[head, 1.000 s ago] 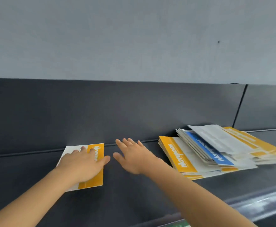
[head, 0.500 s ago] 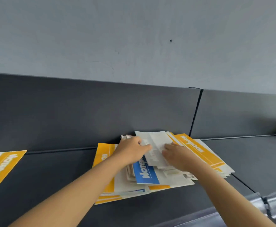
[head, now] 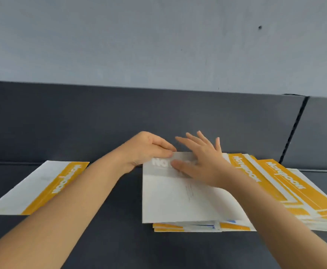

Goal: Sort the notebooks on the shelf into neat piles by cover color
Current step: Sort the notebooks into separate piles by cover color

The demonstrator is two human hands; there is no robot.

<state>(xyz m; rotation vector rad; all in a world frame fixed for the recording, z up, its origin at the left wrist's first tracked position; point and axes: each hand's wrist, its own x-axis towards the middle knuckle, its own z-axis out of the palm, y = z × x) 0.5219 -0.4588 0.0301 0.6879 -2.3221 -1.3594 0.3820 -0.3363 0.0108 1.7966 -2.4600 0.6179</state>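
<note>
A white notebook with a grey title band (head: 178, 199) lies on top of a mixed pile (head: 197, 227) whose yellow and blue edges show underneath. My left hand (head: 149, 150) pinches the far left corner of that grey notebook. My right hand (head: 199, 162) rests on its title band with fingers spread and straight. Several yellow-banded notebooks (head: 286, 183) fan out from the pile to the right. A single yellow-banded notebook (head: 42, 187) lies apart at the left on the dark shelf (head: 108, 239).
The shelf's dark back panel (head: 81, 121) rises behind the notebooks, with a vertical seam (head: 294, 129) at the right. A pale grey wall (head: 158, 39) stands above it. Bare shelf surface shows between the left notebook and the pile.
Both hands went from the lone yellow notebook to the pile. The grey notebook now lies squarely on top, covering the blue one; my right hand has opened flat on it.
</note>
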